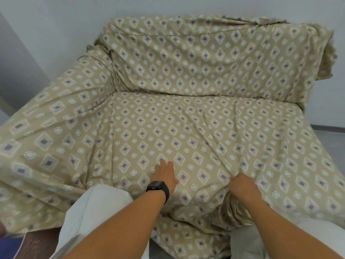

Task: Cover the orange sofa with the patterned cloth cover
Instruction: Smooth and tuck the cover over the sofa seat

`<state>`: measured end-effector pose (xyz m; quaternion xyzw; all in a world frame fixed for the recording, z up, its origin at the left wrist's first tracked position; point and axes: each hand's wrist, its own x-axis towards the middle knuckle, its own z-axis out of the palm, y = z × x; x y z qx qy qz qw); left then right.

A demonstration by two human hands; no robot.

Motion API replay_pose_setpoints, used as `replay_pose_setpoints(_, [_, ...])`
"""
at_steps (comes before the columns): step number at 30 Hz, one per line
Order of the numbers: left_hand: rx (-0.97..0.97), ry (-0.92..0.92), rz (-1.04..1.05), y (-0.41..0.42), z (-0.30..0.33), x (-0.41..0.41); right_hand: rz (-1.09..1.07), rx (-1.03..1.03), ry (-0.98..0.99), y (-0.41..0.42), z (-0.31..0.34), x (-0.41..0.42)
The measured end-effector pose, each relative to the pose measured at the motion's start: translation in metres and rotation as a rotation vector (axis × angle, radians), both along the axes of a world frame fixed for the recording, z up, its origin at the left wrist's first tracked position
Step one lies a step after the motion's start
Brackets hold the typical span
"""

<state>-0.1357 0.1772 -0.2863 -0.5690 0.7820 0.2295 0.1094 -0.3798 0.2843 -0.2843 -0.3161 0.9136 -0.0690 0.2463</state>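
- Patterned cloth cover point(186, 75) drapes the whole sofa: backrest at 12 o'clock, seat in the centre, one armrest at 9 o'clock. No orange upholstery shows anywhere.
- Edges: the cover's top edge bunches along the backrest crest, with a loose wad hanging off the corner at 2 o'clock. Its front hem spills over the seat front toward 6 o'clock and pools low between the legs.
- Seat/backrest crease is a tucked, near-straight line. Armrest-to-seat crease runs diagonally from 10 toward 8 o'clock.
- Open room: plain pale wall point(56, 25) just behind the sofa; a strip of grey floor point(328, 135) at 3 o'clock, beside the seat's far side.
- Left hand point(165, 174) lies flat with fingers straight and spread, palm pressing the cover on the seat's front edge. Black smartwatch point(158, 187) on that wrist; screen dark, no text legible.
- Right hand point(242, 186) is fisted round a gathered fold of the cover just beside the left; wrinkles fan out from it toward 12 and 1 o'clock.
- Fabric: thin woven tan cloth, matte, repeating diamonds with dark centres and small white rings. No labels or writing visible.
- Light trousers point(89, 212) at 7 and 5 o'clock, against the seat front.
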Motion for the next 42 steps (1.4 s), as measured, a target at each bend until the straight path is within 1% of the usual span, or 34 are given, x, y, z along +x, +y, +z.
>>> replay_pose_setpoints(3, [-0.065,-0.028,-0.124,0.0,0.001,0.001,0.01,-0.076,-0.002,0.004,-0.006,0.005])
replay_pose_setpoints(5, [-0.073,-0.029,-0.155,0.001,0.001,0.004,0.012,-0.162,-0.019,0.004,-0.003,0.009])
replay_pose_setpoints(7, [-0.056,-0.019,-0.169,0.001,-0.002,0.005,0.013,-0.193,-0.035,0.001,0.004,0.003])
replay_pose_setpoints(10, [-0.105,0.005,-0.204,0.002,-0.005,0.004,0.007,-0.126,-0.042,-0.009,0.014,-0.027])
replay_pose_setpoints(12, [-0.15,0.082,-0.242,0.005,-0.01,-0.003,-0.021,-0.066,-0.059,-0.01,0.021,-0.052])
replay_pose_setpoints(13, [-0.145,0.127,-0.256,0.006,-0.012,-0.008,-0.037,-0.044,-0.072,-0.009,0.024,-0.063])
replay_pose_setpoints(15, [-0.069,0.164,-0.274,0.01,-0.016,-0.014,-0.076,-0.027,-0.092,-0.009,0.022,-0.078])
replay_pose_setpoints(16, [-0.023,0.14,-0.292,0.012,-0.02,-0.021,-0.099,-0.022,-0.087,-0.007,0.017,-0.087])
replay_pose_setpoints(18, [0.013,0.032,-0.343,0.019,-0.026,-0.029,-0.11,-0.035,-0.071,-0.006,0.007,-0.093])
replay_pose_setpoints(21, [-0.034,-0.122,-0.381,0.028,-0.034,-0.037,-0.09,-0.007,-0.028,-0.01,-0.009,-0.095])
replay_pose_setpoints(23, [-0.057,-0.164,-0.374,0.029,-0.036,-0.04,-0.082,0.022,-0.042,-0.012,-0.01,-0.1])
replay_pose_setpoints(24, [-0.05,-0.174,-0.38,0.027,-0.035,-0.04,-0.091,-0.001,-0.062,-0.012,-0.008,-0.105])
replay_pose_setpoints(26, [-0.005,-0.191,-0.408,0.02,-0.031,-0.039,-0.216,-0.139,-0.047,-0.006,0.003,-0.117])
replay_pose_setpoints(28, [0.029,-0.213,-0.436,0.013,-0.022,-0.042,-0.38,-0.254,0.05,0.006,0.018,-0.13])
replay_pose_setpoints(29, [0.041,-0.224,-0.446,0.011,-0.018,-0.044,-0.418,-0.258,0.09,0.011,0.022,-0.135])
replay_pose_setpoints(31, [0.057,-0.243,-0.461,0.008,-0.011,-0.047,-0.432,-0.254,0.105,0.017,0.018,-0.143])
replay_pose_setpoints(34, [0.09,-0.257,-0.476,0.006,-0.006,-0.049,-0.406,-0.251,0.047,0.018,0.004,-0.149])
replay_pose_setpoints(38, [0.119,-0.264,-0.467,0.002,-0.001,-0.052,-0.321,-0.237,-0.119,0.021,-0.001,-0.147])
replay_pose_setpoints(42, [0.162,-0.258,-0.386,0.007,-0.004,-0.063,-0.309,-0.252,-0.129,0.027,-0.001,-0.163])
